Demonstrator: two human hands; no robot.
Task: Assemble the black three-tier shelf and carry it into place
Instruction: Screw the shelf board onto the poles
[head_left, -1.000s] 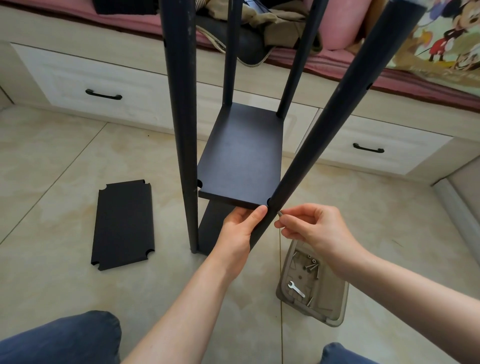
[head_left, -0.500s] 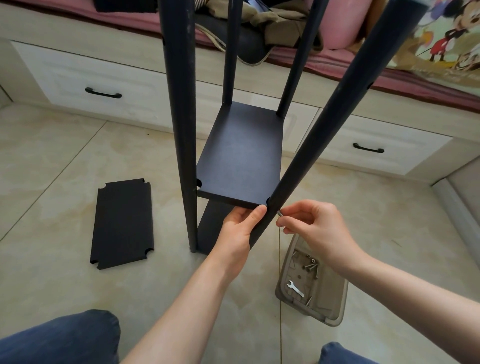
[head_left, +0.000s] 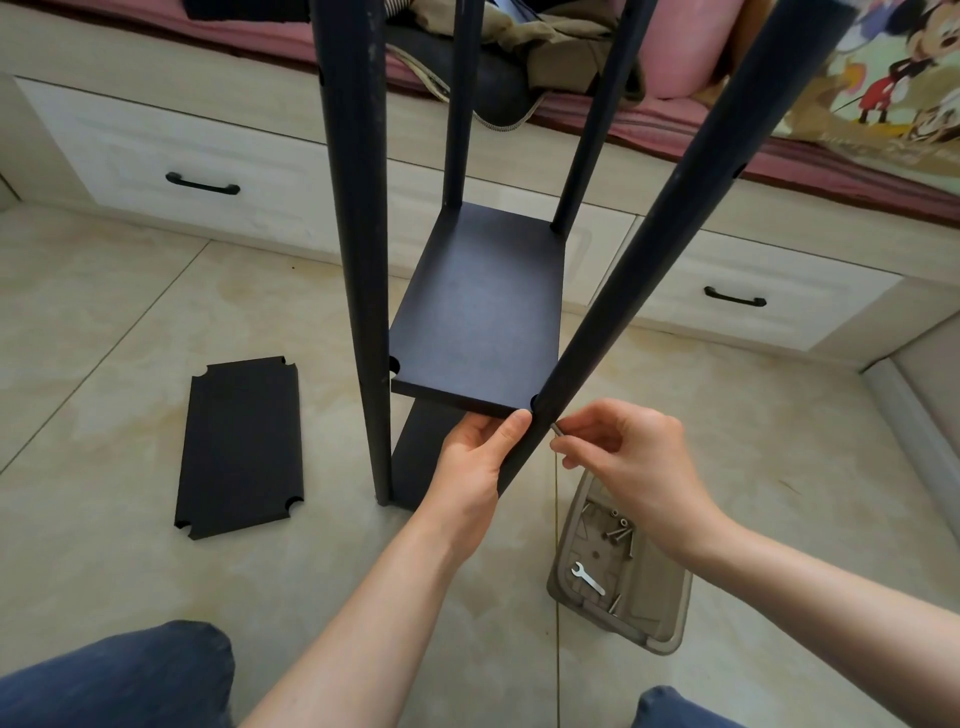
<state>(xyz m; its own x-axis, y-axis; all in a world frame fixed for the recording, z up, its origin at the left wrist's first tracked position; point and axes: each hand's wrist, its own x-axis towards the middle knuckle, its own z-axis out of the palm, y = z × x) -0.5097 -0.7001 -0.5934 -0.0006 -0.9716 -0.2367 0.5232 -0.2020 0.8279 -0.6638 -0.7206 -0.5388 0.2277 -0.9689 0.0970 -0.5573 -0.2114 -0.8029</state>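
The black shelf frame stands on the floor with several black poles rising past the camera. A black board (head_left: 480, 312) sits between the poles as the middle tier, and a lower board (head_left: 415, 457) shows beneath it. My left hand (head_left: 475, 467) holds the near edge of the middle board from below, thumb against the near right pole (head_left: 649, 260). My right hand (head_left: 628, 457) pinches a small metal screw (head_left: 555, 429) against that pole, just below the board's corner. A third loose black board (head_left: 240, 447) lies flat on the floor to the left.
A translucent plastic tray (head_left: 660, 623) with several screws and a small wrench (head_left: 587, 579) sits on the tile floor at my right. White drawers (head_left: 202, 150) under a bed run along the back. My knees (head_left: 119, 680) show at the bottom.
My right hand has shifted slightly up and left with the screw at the pole. The left hand and the boards have stayed put.
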